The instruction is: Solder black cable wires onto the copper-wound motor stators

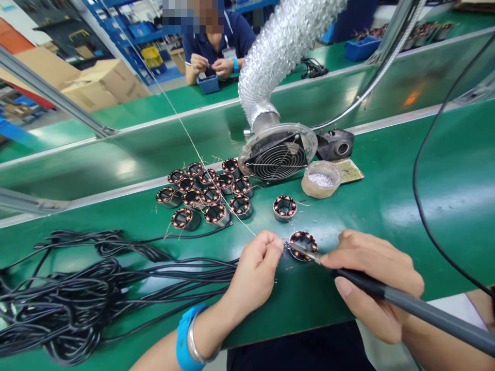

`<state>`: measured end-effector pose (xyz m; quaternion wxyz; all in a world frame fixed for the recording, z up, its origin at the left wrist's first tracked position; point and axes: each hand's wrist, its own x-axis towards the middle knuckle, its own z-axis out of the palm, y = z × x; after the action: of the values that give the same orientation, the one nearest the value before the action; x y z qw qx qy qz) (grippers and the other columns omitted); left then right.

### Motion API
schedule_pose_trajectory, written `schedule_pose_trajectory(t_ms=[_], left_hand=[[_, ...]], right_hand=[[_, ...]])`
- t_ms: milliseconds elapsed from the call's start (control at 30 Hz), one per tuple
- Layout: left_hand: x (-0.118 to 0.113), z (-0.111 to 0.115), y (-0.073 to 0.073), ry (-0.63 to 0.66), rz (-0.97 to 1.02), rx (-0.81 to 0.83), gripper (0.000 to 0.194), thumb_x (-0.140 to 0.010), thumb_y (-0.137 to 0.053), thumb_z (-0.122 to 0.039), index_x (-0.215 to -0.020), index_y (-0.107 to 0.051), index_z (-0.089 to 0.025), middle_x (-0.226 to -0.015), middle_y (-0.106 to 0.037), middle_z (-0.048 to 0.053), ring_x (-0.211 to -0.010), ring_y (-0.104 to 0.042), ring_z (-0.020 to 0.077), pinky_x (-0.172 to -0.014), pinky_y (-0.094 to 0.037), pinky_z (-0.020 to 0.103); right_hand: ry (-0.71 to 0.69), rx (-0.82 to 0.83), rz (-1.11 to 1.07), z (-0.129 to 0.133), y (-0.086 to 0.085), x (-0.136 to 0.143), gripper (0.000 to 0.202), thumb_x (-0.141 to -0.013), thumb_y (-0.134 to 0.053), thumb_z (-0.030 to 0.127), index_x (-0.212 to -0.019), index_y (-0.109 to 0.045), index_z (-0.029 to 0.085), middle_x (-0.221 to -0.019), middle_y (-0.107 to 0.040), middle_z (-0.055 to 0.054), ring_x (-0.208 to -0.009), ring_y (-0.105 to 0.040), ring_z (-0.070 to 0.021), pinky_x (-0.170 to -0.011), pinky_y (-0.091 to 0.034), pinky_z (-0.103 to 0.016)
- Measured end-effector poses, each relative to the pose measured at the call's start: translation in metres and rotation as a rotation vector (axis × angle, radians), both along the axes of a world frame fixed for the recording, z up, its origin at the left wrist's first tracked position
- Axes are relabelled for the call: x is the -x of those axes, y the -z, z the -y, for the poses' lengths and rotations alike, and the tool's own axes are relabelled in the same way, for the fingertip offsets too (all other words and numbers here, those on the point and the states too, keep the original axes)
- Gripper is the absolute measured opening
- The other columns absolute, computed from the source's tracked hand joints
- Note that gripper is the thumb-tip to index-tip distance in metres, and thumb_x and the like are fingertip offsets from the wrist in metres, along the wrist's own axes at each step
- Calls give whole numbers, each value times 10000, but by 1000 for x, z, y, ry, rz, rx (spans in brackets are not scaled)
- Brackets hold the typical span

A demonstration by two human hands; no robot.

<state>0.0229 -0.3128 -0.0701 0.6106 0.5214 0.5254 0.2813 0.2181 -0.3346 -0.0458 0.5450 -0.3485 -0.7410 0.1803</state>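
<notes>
Left hand (257, 268) pinches thin strand (244, 225); right hand (377, 263) clamped round soldering iron (429, 310). Copper-wound ring (313, 246) looks stiff; best gripped by outer rim.

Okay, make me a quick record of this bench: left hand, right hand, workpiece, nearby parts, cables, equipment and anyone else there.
Left hand: pinching a thin pale wire
Right hand: gripping a soldering iron
Workpiece: copper-wound ring at the iron's tip
Nearby parts: one separate ring, a group of similar rings
Cables: black, in loose loops
Equipment: round-grilled fan on a silvery duct
Other person: across the bench, hands together above a blue bin
</notes>
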Motion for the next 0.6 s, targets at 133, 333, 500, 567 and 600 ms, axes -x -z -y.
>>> schedule_pose_trajectory(t_ms=[133, 333, 500, 567, 600], left_hand=[[0, 0, 0, 6, -1, -5, 310, -979, -447, -432, -780, -452, -194, -628, -323, -71, -542, -225, 90, -505, -230, 211], [0, 0, 1, 6, 9, -1, 309, -979, -443, -430, -782, -453, -192, -627, -320, -70, -543, -224, 89, -502, -228, 209], [-1, -1, 2, 4, 11, 8, 307, -976, -442, -428, -779, -447, -193, -617, -304, -75, -543, -222, 88, -499, -228, 206], [0, -1, 2, 8, 10, 10, 309, -975, -443, -430, -777, -445, -193, -614, -300, -76, -542, -222, 88, -499, -230, 206], [0, -1, 2, 11, 10, 10, 310, -975, -443, -431, -776, -445, -194, -614, -299, -76, -542, -221, 88, -499, -230, 206]], right_hand=[[-6, -15, -22, 1, 0, -1, 280, -742, -522, 104, -965, -680, 163, -631, -587, -20, -504, -511, -139, -469, -396, -301], [11, -58, -81, 1, 2, -6, 314, -724, -532, 88, -996, -679, 146, -656, -609, -20, -500, -521, -130, -458, -399, -298], [7, -22, -69, 0, 4, -8, 292, -732, -546, 94, -987, -683, 134, -664, -605, -29, -527, -531, -135, -478, -408, -306], [6, -28, -77, -1, 4, -8, 291, -730, -544, 91, -983, -683, 131, -661, -602, -29, -530, -532, -134, -476, -405, -303], [7, -33, -82, -1, 3, -8, 291, -729, -543, 91, -981, -683, 131, -659, -599, -28, -527, -529, -132, -473, -401, -301]])
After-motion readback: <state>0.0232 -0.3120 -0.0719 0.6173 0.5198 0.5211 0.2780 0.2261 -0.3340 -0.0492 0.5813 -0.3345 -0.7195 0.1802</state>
